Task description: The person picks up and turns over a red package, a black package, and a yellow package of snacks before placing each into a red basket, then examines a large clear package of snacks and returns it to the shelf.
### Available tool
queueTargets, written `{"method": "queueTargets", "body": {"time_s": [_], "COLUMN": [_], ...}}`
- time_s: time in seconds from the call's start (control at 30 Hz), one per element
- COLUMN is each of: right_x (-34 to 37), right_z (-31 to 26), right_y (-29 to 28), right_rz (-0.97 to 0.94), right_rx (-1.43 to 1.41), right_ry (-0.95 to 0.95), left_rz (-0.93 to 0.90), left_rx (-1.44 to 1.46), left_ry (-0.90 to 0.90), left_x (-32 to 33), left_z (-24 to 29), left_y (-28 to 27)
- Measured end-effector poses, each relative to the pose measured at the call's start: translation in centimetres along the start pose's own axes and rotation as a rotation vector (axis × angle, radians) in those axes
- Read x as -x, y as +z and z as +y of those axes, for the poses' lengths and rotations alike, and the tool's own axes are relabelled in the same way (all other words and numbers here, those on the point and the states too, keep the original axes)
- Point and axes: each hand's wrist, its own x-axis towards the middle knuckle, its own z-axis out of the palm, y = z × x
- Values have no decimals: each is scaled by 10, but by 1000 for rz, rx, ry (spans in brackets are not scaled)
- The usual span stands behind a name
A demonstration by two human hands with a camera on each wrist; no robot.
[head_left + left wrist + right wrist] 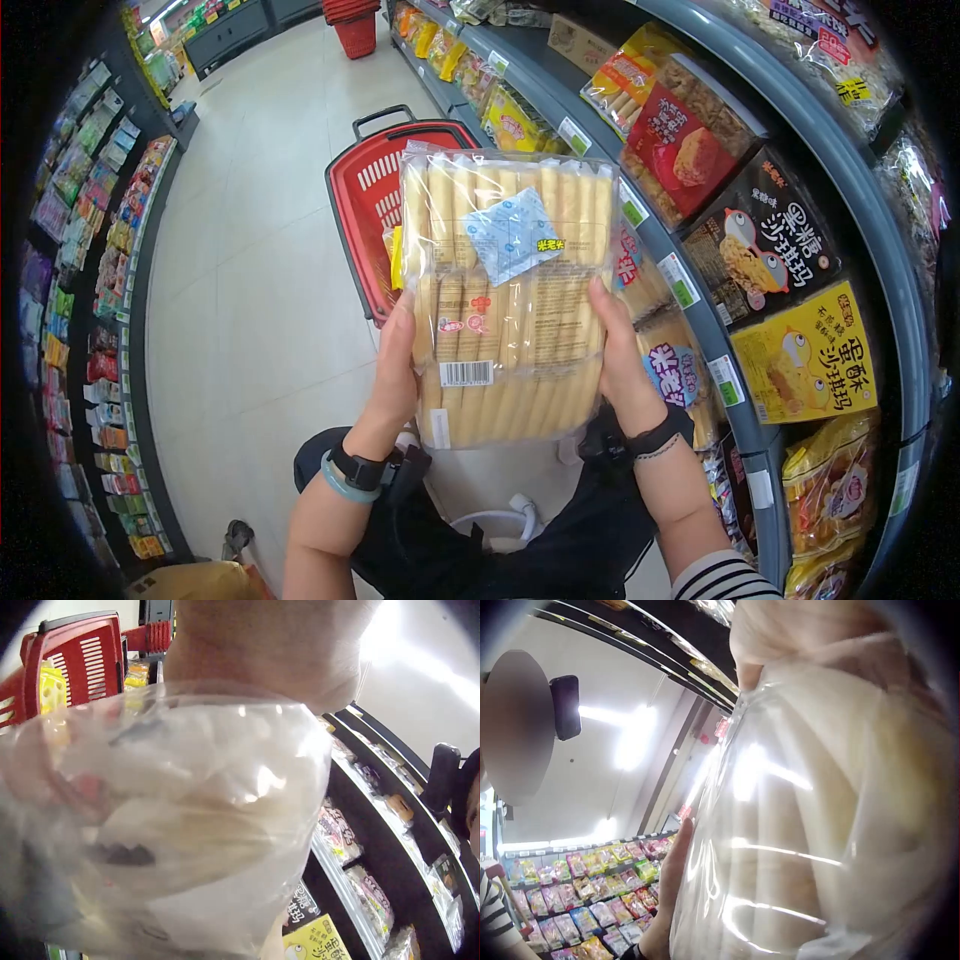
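Observation:
Both hands hold up a large clear bag of pale snack rolls [520,400] by its two sides. Printed text, a barcode and a blue packet [510,235] show on the face toward me. My left hand [397,365] grips the left edge, thumb on the front; my right hand [622,350] grips the right edge in the same way. The fingers behind the bag are hidden. Shiny plastic of the snack bag [225,817] fills much of the left wrist view, and the bag [772,847] takes up the right half of the right wrist view.
A red shopping basket [350,200] with a yellow package inside stands on the floor behind the bag. Shelves with boxed and bagged snacks [805,355] curve along the right. Another shelf [130,230] lines the left. Stacked red baskets [352,30] stand far ahead.

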Motion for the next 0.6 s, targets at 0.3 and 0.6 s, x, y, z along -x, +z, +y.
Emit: {"method": "queueTargets", "body": {"time_s": [0.3,0.6], "right_x": [-2,-6], "right_z": [5,12], "right_y": [2,-4], "right_rz": [7,-39], "right_rx": [6,-28], "right_ry": [2,45], "left_rz": [-102,-47], "left_rx": [-36,-176], "left_ry": [56,18], "left_x": [1,-5], "left_z": [9,12], "left_y": [2,3]}}
